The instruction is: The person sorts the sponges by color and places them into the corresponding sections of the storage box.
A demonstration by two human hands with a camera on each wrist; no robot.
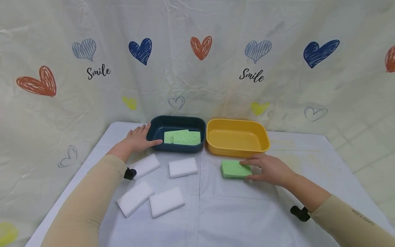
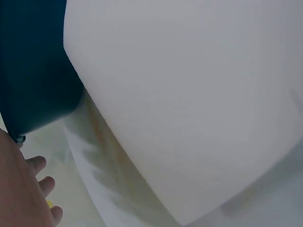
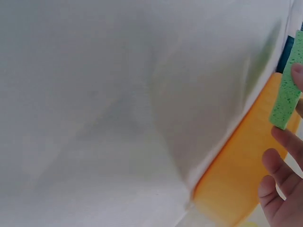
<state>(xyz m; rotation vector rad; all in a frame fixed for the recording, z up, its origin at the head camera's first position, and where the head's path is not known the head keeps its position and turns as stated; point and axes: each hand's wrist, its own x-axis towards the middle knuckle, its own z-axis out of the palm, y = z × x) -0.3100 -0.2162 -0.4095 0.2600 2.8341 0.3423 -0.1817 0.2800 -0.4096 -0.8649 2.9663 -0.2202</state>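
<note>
My right hand (image 1: pixel 270 169) pinches a green sponge (image 1: pixel 232 168) in front of the yellow container. In the right wrist view the thumb lies against the pitted sponge (image 3: pixel 285 97) and a fingertip touches its end; the other fingers are spread. My left hand (image 1: pixel 139 139) rests at the left end of a dark teal container (image 1: pixel 185 148), its thumb over the front rim and its fingers along the left side. Two green sponges (image 1: pixel 187 138) overlap inside that container. The left wrist view shows part of the hand (image 2: pixel 21 189) beside the teal wall (image 2: pixel 38 71).
A yellow container (image 1: pixel 237 137) stands right of the teal one, with nothing inside. Several white sponge blocks, among them a white block (image 1: pixel 183 168), lie on the white-covered table (image 1: pixel 228 212) at front left. Behind hangs a heart-printed cloth (image 1: pixel 228 20).
</note>
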